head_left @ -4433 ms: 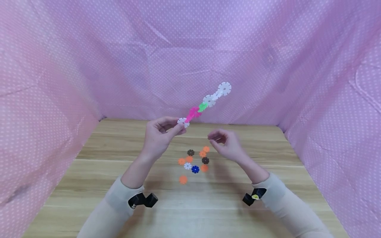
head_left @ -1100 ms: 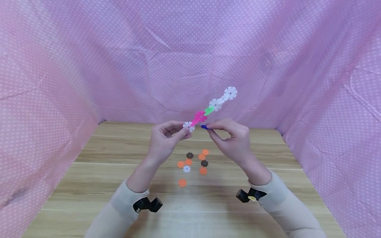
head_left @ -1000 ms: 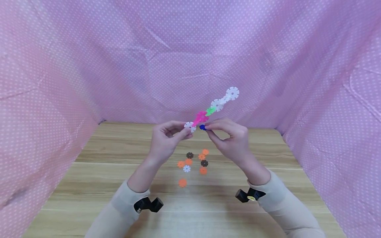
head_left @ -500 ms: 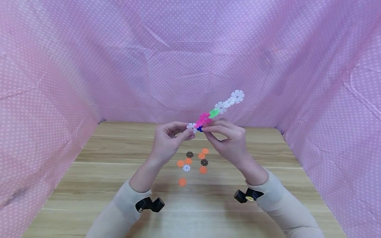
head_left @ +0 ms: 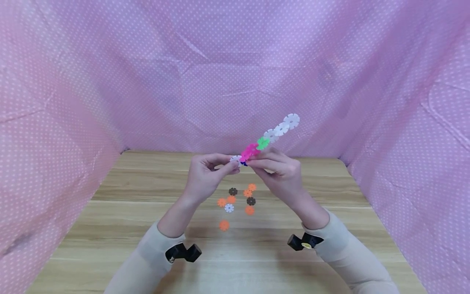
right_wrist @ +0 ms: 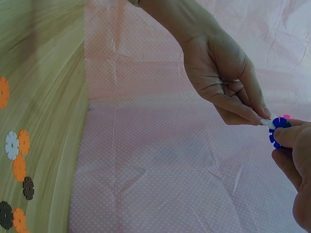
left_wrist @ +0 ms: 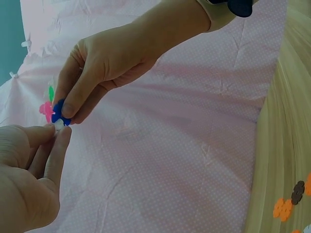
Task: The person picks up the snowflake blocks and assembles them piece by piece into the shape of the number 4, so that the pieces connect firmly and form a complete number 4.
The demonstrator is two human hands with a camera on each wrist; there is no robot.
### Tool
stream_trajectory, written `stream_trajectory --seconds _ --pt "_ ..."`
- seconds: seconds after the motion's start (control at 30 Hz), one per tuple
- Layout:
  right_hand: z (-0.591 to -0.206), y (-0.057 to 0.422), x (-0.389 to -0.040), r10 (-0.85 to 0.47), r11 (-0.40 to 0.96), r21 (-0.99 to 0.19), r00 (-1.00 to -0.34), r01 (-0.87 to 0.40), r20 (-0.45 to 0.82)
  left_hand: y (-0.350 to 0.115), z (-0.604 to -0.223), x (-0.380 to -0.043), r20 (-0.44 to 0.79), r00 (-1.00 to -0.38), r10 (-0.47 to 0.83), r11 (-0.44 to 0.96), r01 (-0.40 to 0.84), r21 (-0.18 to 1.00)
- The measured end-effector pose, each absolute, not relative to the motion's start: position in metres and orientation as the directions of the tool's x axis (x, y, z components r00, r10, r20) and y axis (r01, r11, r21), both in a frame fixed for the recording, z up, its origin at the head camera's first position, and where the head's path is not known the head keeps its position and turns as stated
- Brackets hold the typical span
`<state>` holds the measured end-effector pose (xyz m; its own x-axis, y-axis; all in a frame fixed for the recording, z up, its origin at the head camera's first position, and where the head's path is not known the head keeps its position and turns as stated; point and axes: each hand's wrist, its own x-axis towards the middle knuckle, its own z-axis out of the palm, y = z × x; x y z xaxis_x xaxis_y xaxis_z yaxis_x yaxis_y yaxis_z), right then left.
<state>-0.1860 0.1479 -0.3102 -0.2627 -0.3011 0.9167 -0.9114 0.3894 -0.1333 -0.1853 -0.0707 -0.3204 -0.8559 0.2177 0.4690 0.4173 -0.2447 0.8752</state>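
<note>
With my left hand (head_left: pixel 205 178) I pinch the white, round, notched plastic disc (head_left: pixel 235 159) at the near end of the joined chain of pink, green and white discs (head_left: pixel 250 151), held above the wooden table (head_left: pixel 139 179). My right hand (head_left: pixel 282 173) pinches a dark-blue notched plastic disc (left_wrist: pixel 57 115) against it; whether their slots are engaged, I cannot tell. I think it is better to grip near the joint, align slots crosswise and push straight, without twisting.

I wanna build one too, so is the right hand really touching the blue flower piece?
Touching. The right wrist view shows the right hand's thumb lying on the face of the blue flower piece.
</note>
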Motion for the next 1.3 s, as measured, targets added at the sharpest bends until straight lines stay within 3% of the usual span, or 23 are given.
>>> stream_trajectory --seconds 0.3,0.37,0.43,0.57,0.7,0.9,1.07,1.3 --pt "-0.313 0.15 -0.188 -0.266 0.338 -0.114 -0.211 -0.934 0.941 -0.075 -0.315 -0.184 0.493 -0.846 0.206 -0.244 0.443 0.863" --pt "-0.318 0.154 -0.19 -0.265 0.348 -0.128 -0.229 -0.929 0.937 -0.078 -0.314 -0.184 0.5 -0.845 0.192 -0.24 0.453 0.858" --pt "-0.325 0.159 -0.192 -0.279 0.362 -0.164 -0.275 -0.918 0.92 -0.081 -0.314 -0.184 0.502 -0.846 0.178 -0.24 0.458 0.856" --pt "-0.347 0.168 -0.195 -0.362 0.42 -0.265 -0.427 -0.868 0.828 -0.087 -0.313 -0.183 0.504 -0.85 0.151 -0.245 0.462 0.852" --pt "-0.374 0.173 -0.198 -0.463 0.487 -0.349 -0.575 -0.801 0.675 -0.092 -0.314 -0.183 0.518 -0.844 0.136 -0.248 0.477 0.843" --pt "-0.415 0.173 -0.196 -0.565 0.518 -0.501 -0.718 -0.693 0.408 -0.095 -0.311 -0.183 0.512 -0.845 0.154 -0.262 0.464 0.846" --pt "-0.436 0.17 -0.187 -0.602 0.604 -0.516 -0.772 -0.607 0.204 -0.096 -0.311 -0.182 0.492 -0.854 0.169 -0.257 0.444 0.858" --pt "-0.45 0.159 -0.183 -0.677 0.655 -0.379 -0.731 -0.653 0.09 -0.098 -0.311 -0.183 0.497 -0.85 0.176 -0.24 0.453 0.859"
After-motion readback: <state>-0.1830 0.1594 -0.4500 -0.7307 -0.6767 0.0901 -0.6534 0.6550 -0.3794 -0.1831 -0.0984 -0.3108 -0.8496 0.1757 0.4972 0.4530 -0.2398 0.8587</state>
